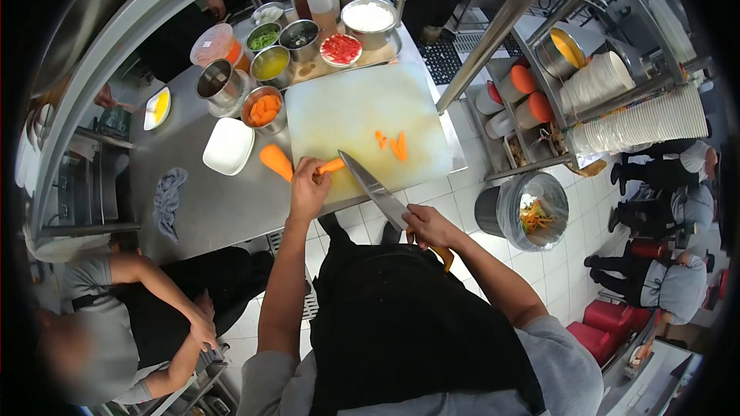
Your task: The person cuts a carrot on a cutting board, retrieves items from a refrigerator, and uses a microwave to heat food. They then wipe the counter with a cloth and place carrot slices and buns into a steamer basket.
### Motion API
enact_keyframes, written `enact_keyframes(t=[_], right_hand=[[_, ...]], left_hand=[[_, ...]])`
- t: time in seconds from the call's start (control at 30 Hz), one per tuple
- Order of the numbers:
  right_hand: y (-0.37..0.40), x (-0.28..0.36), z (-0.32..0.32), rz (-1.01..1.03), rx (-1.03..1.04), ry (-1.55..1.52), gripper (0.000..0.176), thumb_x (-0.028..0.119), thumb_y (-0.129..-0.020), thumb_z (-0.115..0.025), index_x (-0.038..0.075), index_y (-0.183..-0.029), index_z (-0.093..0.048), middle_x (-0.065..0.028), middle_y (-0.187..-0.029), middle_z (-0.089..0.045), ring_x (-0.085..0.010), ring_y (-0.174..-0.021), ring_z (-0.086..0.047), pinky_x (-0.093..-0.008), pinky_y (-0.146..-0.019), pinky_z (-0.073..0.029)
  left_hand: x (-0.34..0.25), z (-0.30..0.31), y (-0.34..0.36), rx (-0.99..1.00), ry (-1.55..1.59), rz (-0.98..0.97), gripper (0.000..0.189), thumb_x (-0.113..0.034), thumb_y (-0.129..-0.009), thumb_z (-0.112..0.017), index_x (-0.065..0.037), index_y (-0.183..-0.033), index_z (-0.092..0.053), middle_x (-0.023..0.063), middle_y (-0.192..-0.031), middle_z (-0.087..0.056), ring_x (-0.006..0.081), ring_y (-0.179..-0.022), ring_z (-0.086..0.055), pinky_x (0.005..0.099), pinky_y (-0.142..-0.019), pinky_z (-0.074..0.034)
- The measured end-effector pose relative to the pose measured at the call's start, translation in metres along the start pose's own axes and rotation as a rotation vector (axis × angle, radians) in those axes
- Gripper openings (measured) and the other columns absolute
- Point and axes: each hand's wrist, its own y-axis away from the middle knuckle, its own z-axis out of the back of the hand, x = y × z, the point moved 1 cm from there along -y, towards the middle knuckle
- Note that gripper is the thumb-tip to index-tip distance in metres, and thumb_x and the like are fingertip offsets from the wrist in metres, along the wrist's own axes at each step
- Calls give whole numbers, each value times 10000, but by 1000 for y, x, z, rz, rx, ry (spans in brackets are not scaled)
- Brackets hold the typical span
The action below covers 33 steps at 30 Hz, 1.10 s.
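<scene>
Currently, carrot point(332, 166) pinched by left hand point(308, 189) at left side of cutting board point(362, 104); knife point(379, 191) gripped by right hand point(428, 227), tip just beside carrot (cut orange pieces point(399, 146) also seen on board).

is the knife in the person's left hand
No, the right hand grips the knife by its handle, while the left hand holds a carrot.
</scene>
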Motion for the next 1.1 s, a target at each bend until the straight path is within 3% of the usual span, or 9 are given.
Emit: enact_keyframes(t=[0.07, 0.43, 0.5, 1.0, 1.1], right_hand=[[2, -2, 0, -16, 0, -13, 295, 274, -1068, -441, 19, -932, -502, -100, -707, -643, -121, -443, -521, -288, -441, -453], [11, 2, -5, -36, -1, 57, 329, 298, -1079, -427, 11, -929, -485, -89, -695, -607, -139, -479, -542, -309, -454, -484], [10, 3, -8, -38, -14, 50, 340, 283, -1079, -424, 1, -900, -486, -93, -680, -607, -122, -451, -509, -299, -436, -450], [-23, -4, -17, 17, 56, 12, 340, 299, -1096, -389, -3, -978, -490, -91, -656, -585, -138, -416, -516, -294, -408, -454], [-31, 1, -20, 28, 68, -31, 350, 309, -1093, -385, -9, -1027, -515, -87, -653, -582, -136, -415, -518, -294, -407, -457]], left_hand=[[-1, 1, -3, -20, -33, -43, 217, 47, -799, -690, 7, -1009, -657, 80, -921, -595, 158, -683, -576, 284, -623, -494], [-4, 4, -8, 54, -5, -36, 209, 61, -794, -681, 13, -996, -655, 75, -878, -551, 146, -652, -530, 283, -606, -465], [-2, 5, -9, 71, -11, -41, 216, 66, -794, -681, 13, -1001, -655, 77, -884, -550, 147, -653, -529, 282, -607, -466], [-3, 11, -14, 153, -17, -31, 222, 74, -799, -690, 32, -1014, -655, 103, -921, -590, 193, -692, -572, 303, -650, -490], [-3, 13, -14, 174, -41, -36, 214, 76, -812, -663, 35, -1021, -641, 134, -979, -607, 251, -723, -623, 332, -661, -508]])
